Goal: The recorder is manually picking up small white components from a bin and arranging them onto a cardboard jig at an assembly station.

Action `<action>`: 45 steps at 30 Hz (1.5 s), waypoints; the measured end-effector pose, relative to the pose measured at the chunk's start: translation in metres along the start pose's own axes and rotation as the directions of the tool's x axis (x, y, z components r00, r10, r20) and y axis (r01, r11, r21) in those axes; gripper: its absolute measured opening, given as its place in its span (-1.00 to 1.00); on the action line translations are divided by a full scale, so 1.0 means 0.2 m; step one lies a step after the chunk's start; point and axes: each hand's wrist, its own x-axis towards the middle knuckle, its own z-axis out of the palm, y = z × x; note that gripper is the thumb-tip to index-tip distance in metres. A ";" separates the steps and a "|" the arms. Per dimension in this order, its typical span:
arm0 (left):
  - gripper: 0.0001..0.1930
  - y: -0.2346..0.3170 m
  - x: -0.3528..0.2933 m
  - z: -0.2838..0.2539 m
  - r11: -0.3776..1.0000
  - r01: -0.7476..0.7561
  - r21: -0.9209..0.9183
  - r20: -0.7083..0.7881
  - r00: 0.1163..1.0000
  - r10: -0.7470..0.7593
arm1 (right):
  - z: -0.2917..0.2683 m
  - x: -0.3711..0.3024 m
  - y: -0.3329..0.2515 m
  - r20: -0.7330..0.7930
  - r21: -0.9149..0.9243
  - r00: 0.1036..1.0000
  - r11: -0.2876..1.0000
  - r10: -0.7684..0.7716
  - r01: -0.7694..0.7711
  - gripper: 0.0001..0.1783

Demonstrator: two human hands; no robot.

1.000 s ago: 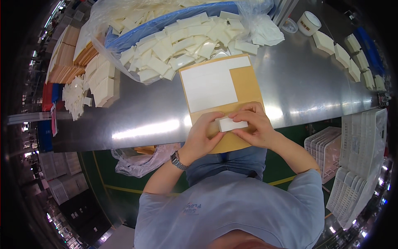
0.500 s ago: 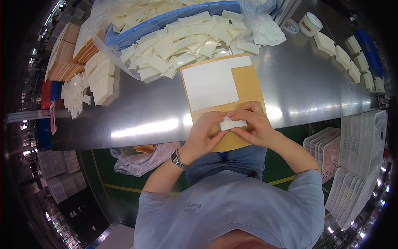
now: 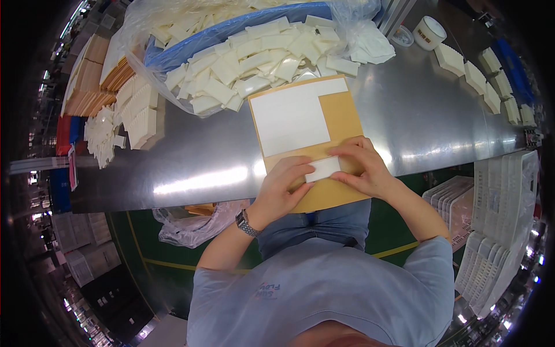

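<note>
A small white rectangular plastic piece lies flat between my hands, just over the lower part of a tan sheet. My left hand, with a metal watch on its wrist, pinches the left end between fingers and thumb. At the right end, my right hand holds the piece by its far and near edges, forefinger above and thumb below. White paper covers much of the tan sheet's upper part. The sheet's near edge overhangs the table toward my lap.
Beyond the sheet, a heap of similar off-white pieces spills from a plastic-lined blue bin. Stacked pieces and tan sheets stand left on the metal table. At right are rows of pieces and a white tub.
My right fingers have spread and shifted slightly right, uncovering more of the white piece. The piece now shows its broad face more fully, and my left hand stays at its left end.
</note>
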 end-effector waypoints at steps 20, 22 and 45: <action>-0.62 -0.02 0.01 -0.05 0.994 -0.030 0.102 0.151 0.988 0.014 | -0.31 0.77 0.37 -0.795 0.017 0.601 0.992 0.088 -0.123 -0.71; -0.65 -0.03 0.07 -0.10 0.989 -0.079 0.127 0.068 0.995 0.071 | -0.38 0.69 0.28 -0.754 0.429 0.596 0.894 0.276 0.128 -0.65; -0.77 -0.40 1.01 -0.24 0.977 0.173 0.125 -0.368 0.922 -0.117 | 0.05 0.05 0.07 -0.197 0.742 0.916 0.664 0.351 -0.095 -0.70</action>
